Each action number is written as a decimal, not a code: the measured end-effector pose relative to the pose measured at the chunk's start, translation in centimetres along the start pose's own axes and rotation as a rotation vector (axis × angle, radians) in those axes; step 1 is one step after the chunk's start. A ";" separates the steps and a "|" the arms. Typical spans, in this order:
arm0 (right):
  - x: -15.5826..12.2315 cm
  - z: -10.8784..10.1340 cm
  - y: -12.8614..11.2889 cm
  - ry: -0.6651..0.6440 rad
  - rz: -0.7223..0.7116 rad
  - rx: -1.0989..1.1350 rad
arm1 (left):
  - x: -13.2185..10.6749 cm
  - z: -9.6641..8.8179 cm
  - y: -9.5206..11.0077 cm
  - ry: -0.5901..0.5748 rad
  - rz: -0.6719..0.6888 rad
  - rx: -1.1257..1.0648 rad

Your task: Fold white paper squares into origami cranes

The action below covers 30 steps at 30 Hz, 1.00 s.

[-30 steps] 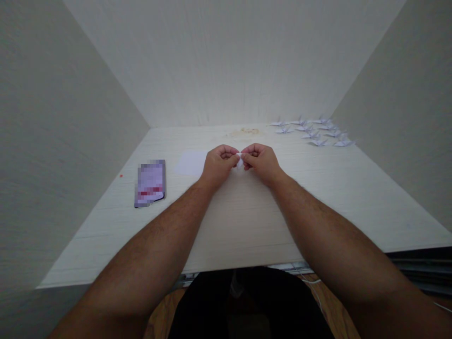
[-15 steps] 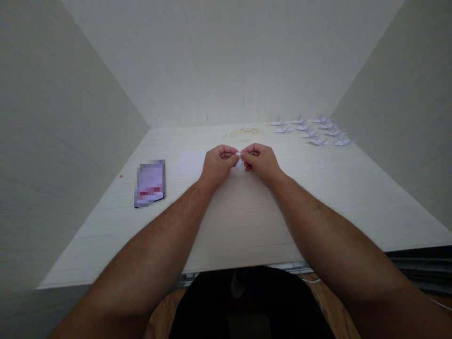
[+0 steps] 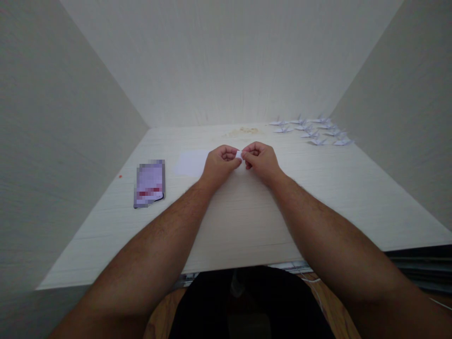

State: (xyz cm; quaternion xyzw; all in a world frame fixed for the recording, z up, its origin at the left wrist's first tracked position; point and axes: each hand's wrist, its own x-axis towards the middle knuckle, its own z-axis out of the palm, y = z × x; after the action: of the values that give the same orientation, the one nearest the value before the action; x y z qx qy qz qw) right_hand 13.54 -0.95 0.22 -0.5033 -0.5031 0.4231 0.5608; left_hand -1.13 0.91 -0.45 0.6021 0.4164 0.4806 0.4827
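Note:
A small folded piece of white paper is pinched between my two hands above the middle of the table. My left hand grips its left side between thumb and fingers. From the right, my right hand pinches the other side with thumb and forefinger. Its finer folds are too small to make out, and the fingertips cover part of it. White paper sheets lie flat just left of my left hand, which hides their right edge.
Several white paper cranes stand in a group at the back right. A phone-like device with a blurred screen lies on the left of the table. Panels rise at the back and both sides. A brownish stain marks the back.
The folded paper has turned between my fingers: its pointed lower part no longer shows, and a small flat piece shows now. Both hands stay in nearly the same place.

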 end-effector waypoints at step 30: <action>-0.1 -0.3 0.2 0.003 -0.057 -0.097 | -0.3 0.2 0.8 -0.068 -0.025 0.015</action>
State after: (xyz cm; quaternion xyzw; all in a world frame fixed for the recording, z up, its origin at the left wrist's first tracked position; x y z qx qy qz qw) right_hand 13.80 -1.09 -0.03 -0.5161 -0.5363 0.3810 0.5485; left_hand -0.94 0.43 0.24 0.6163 0.4109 0.4508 0.4981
